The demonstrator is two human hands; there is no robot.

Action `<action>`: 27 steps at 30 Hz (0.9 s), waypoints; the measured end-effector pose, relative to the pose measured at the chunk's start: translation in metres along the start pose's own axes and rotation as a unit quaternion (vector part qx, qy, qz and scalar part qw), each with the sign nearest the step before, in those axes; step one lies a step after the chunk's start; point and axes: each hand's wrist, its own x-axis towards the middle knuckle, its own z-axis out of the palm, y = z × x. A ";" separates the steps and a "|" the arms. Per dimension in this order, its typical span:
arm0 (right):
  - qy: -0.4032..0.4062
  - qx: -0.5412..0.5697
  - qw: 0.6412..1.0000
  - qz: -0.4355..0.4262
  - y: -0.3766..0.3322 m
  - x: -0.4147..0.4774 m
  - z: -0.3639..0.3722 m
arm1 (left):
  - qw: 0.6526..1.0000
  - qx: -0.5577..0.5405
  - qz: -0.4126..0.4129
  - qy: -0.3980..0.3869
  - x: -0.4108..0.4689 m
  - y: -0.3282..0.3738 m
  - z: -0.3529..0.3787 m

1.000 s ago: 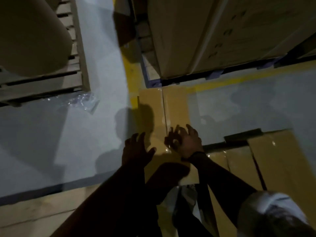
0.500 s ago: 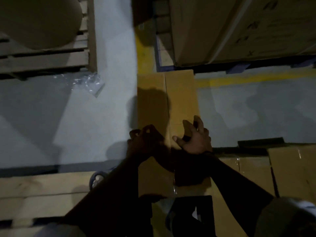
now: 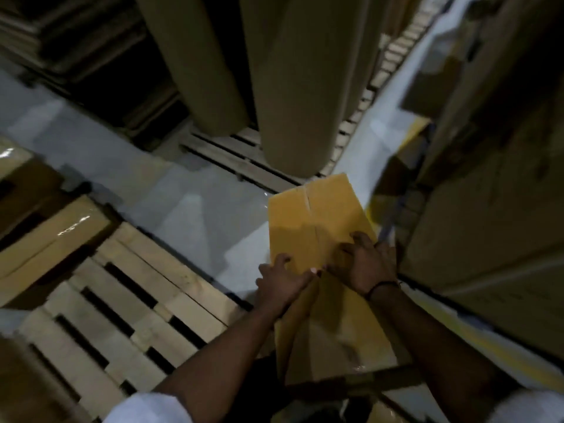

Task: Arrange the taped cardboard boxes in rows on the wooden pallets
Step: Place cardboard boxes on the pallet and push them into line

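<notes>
Fingers of the left hand (image 3: 282, 280) curl on the left edge of the box (image 3: 317, 215), the right hand (image 3: 364, 265) clasps its top, long axis pointing away, just right of the pallet (image 3: 128, 300).

Left hand (image 3: 282, 280), right hand (image 3: 364, 264) hold yellow cardboard box (image 3: 317, 215) at near end; wooden pallet (image 3: 137, 294) lies to left.

No words to read here. The big cartons (image 3: 488, 227) on the right carry dark printed marks, all smeared by blur and gloom. The cardboard box (image 3: 317, 215) shows a plain top.
</notes>
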 end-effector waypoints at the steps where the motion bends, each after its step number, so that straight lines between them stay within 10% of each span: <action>1: 0.011 -0.031 0.999 -0.020 -0.013 0.014 -0.019 | 0.999 -0.038 -0.014 0.012 0.002 0.003 -0.010; 16: -0.006 -0.136 0.964 -0.229 -0.199 0.194 -0.109 | 0.944 -0.187 -0.187 0.196 0.117 0.010 -0.154; 27: -0.058 -0.153 0.870 -0.465 -0.401 0.197 -0.090 | 0.821 -0.263 -0.385 0.330 0.086 -0.096 -0.248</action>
